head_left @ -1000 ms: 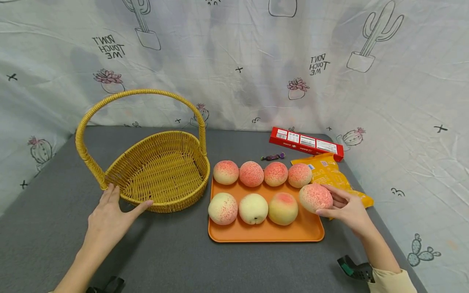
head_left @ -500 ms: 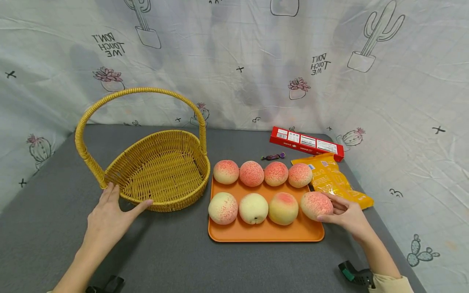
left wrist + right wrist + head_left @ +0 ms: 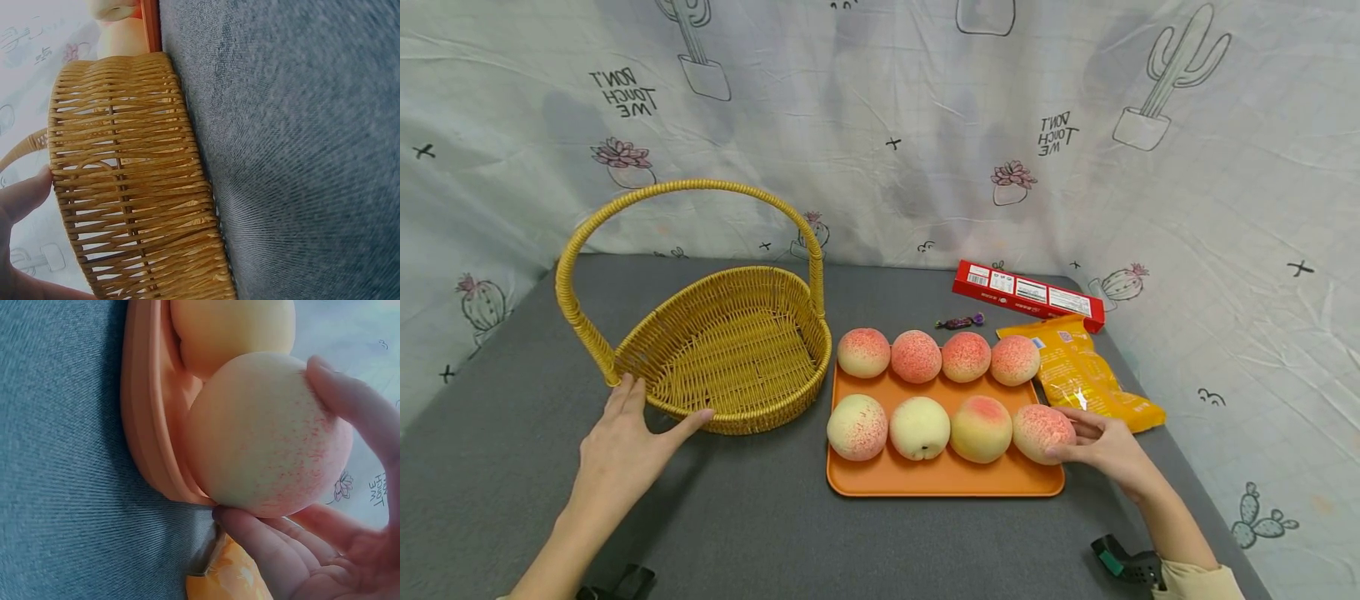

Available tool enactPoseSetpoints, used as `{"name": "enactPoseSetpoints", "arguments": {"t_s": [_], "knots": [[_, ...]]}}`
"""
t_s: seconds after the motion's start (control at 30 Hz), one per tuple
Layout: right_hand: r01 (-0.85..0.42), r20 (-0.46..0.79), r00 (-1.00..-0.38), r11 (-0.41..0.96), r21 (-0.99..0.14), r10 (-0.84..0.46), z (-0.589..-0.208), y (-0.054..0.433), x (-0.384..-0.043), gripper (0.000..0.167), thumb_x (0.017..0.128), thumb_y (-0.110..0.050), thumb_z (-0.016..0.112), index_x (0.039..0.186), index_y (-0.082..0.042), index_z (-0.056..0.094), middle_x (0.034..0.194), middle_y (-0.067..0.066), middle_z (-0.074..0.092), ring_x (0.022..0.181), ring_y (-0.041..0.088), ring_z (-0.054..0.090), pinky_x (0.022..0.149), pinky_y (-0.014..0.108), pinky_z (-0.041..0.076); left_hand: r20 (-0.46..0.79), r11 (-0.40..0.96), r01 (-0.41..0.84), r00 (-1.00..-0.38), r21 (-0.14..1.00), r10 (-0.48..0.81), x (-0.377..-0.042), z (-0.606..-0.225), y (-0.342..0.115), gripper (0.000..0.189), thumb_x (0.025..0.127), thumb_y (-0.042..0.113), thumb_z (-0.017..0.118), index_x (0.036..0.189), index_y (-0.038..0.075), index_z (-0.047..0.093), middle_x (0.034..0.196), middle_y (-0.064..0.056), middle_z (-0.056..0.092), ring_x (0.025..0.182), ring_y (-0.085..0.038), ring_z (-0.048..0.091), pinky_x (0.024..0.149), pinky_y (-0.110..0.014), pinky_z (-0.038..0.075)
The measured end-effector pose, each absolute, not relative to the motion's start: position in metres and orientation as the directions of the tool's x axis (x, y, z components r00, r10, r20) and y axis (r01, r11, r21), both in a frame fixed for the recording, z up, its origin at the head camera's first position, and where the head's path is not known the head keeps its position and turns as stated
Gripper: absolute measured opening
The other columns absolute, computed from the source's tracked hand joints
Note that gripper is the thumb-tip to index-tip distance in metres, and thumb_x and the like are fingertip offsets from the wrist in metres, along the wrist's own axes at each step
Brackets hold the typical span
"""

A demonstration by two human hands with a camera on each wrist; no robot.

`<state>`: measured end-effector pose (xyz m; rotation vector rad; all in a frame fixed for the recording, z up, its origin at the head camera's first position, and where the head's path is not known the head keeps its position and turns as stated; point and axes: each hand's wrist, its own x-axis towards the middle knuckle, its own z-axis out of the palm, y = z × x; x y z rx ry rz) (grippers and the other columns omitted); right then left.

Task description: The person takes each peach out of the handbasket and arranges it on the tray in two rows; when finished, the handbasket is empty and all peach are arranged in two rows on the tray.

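On the right end of the orange tray [image 3: 947, 483], my right hand [image 3: 1108, 450] grips a pink-speckled peach [image 3: 1042, 433]. In the right wrist view, thumb and fingers curve round opposite sides of this peach [image 3: 269, 437], which sits inside the tray's rim beside another peach [image 3: 237, 331]. Two rows of peaches fill the tray, the back ones redder, one front peach [image 3: 919, 427] pale. My left hand [image 3: 625, 446] rests on the near rim of a wicker basket [image 3: 737, 358], thumb and fingers spread apart. The left wrist view has the thumb [image 3: 28, 194] touching the woven rim.
Behind the tray lie a wrapped candy [image 3: 961, 322] and a long red box [image 3: 1028, 294]. A yellow snack bag [image 3: 1090, 375] lies just right of the tray, close to my right hand. The basket's tall arched handle [image 3: 692, 185] stands upright. A patterned cloth [image 3: 880, 125] hangs behind the table.
My right hand has lowered the peach onto the tray's front right spot and moved it slightly left, beside its neighbour. The left hand and basket have stayed put.
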<state>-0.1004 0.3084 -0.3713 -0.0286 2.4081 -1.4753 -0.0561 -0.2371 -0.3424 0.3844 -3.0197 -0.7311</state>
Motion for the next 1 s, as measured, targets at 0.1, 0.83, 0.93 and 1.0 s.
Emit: {"name": "enactPoseSetpoints", "arguments": {"t_s": [0.1,0.83,0.93,1.0], "knots": [[0.157,-0.279,-0.942,0.492,-0.857,-0.186,-0.3721,0.3092,-0.1006,0.073,0.085,-0.015,0.076,0.141,0.015,0.039,0.136,0.034,0.047,0.109,0.012,0.061,0.082,0.026,0.053,-0.047,0.861,-0.230,-0.971,0.453,-0.234,-0.0561,-0.3418,-0.2368,0.111,0.087,0.065,0.057,0.145,-0.020,0.015,0.151,-0.040,0.009,0.134,-0.059,0.019,0.090,-0.075,0.029],[0.151,-0.290,-0.941,0.551,-0.821,-0.175,-0.3639,0.3052,-0.1004,0.070,0.089,-0.022,0.073,0.140,0.014,0.041,0.137,0.032,0.049,0.121,0.034,0.056,0.090,0.035,0.052,-0.052,0.867,-0.235,-0.970,0.439,-0.237,-0.0579,-0.3409,-0.2384,0.111,0.087,0.067,0.056,0.145,-0.020,0.016,0.150,-0.040,0.010,0.135,-0.058,0.018,0.086,-0.074,0.031],[0.090,-0.240,-0.942,0.509,-0.856,-0.236,-0.3633,0.3060,-0.0995,0.072,0.086,-0.015,0.076,0.142,0.012,0.039,0.140,0.032,0.045,0.117,0.012,0.057,0.086,0.024,0.051,-0.051,0.866,-0.234,-0.970,0.441,-0.236,-0.0577,-0.3412,-0.2383,0.111,0.087,0.067,0.056,0.145,-0.020,0.016,0.150,-0.040,0.010,0.135,-0.058,0.017,0.088,-0.075,0.030],[0.027,-0.194,-0.942,0.514,-0.857,-0.274,-0.3639,0.3061,-0.0993,0.075,0.082,-0.013,0.079,0.142,0.011,0.040,0.141,0.032,0.044,0.116,0.007,0.056,0.086,0.023,0.051,-0.052,0.866,-0.235,-0.970,0.441,-0.237,-0.0576,-0.3415,-0.2383,0.112,0.087,0.067,0.056,0.145,-0.020,0.015,0.150,-0.040,0.010,0.135,-0.057,0.017,0.090,-0.076,0.027]]}}
